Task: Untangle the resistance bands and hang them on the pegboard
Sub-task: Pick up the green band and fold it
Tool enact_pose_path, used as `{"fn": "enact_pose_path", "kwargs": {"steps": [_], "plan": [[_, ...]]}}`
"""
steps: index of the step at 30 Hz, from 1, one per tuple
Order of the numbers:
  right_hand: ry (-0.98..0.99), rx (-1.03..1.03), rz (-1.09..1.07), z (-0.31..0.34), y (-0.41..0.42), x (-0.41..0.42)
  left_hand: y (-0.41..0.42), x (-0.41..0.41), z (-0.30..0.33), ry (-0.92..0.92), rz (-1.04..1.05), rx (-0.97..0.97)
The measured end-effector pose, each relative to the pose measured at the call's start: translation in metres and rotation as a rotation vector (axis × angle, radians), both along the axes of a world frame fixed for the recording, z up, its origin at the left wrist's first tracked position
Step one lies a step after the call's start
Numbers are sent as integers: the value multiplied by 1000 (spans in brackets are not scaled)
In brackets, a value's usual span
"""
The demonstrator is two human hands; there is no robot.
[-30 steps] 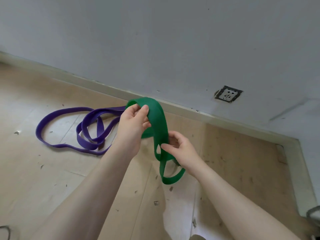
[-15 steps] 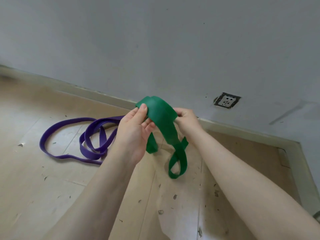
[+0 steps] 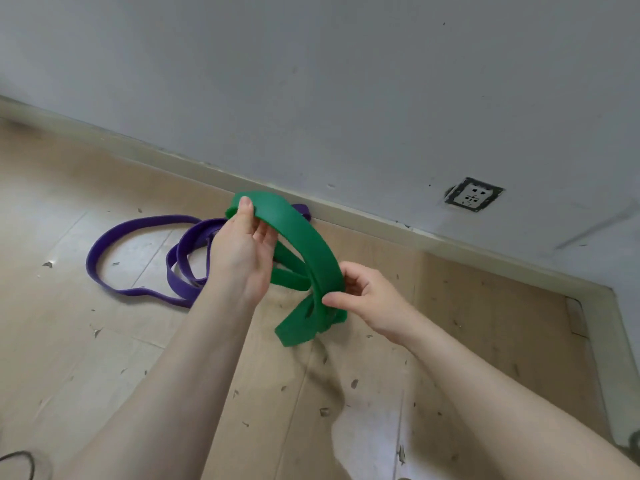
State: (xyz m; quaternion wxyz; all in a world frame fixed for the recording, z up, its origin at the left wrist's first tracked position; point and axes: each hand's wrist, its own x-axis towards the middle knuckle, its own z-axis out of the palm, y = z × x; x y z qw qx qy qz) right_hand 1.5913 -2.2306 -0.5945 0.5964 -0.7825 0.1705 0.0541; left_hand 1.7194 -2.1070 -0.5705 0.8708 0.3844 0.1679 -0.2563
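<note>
Your two bare forearms reach in from the bottom edge, out over a pale wood floor (image 3: 104, 341) flecked with small scraps of debris. Your right hand (image 3: 367, 303) sits lower, to the right, thumb and curled fingers pinching the green band (image 3: 304, 244) where its wide strap bends down into a bunch of twisted loops. Those loops hang just below your thumb, clear of the floor. Your left hand (image 3: 242, 254) is higher and further out, fingers wrapped over the top of the same band with a fingertip pressed on its outer face, holding the far end of the arch up. So the green band runs as a broad curve between both hands, held in the air, with narrower green strands crossing under the arch between your palms.

Beyond your left hand, the purple band (image 3: 138, 258) lies flat on the floor in several overlapping loops, spread out to the left; a bit of purple also peeks out behind the top of the green arch, near the baseboard (image 3: 381, 226). You can't tell whether the two bands touch there, your hand hides it.

Further still, the baseboard runs diagonally along a grey wall (image 3: 311, 81), and a socket (image 3: 473, 194) sits low on that wall to the right.
</note>
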Motion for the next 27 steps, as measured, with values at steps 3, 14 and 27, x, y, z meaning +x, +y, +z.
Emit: {"fn": "enact_pose_path", "kwargs": {"steps": [3, 14, 27], "plan": [[-106, -69, -107, 19, -4, 8, -5, -10, -12, 15, -301, 125], [-176, -63, -210, 165, -44, 54, -36, -29, 112, -778, -626, 445], [-332, 146, -317, 225, -55, 22, -81, -28, 225, -830, -460, 586]]}}
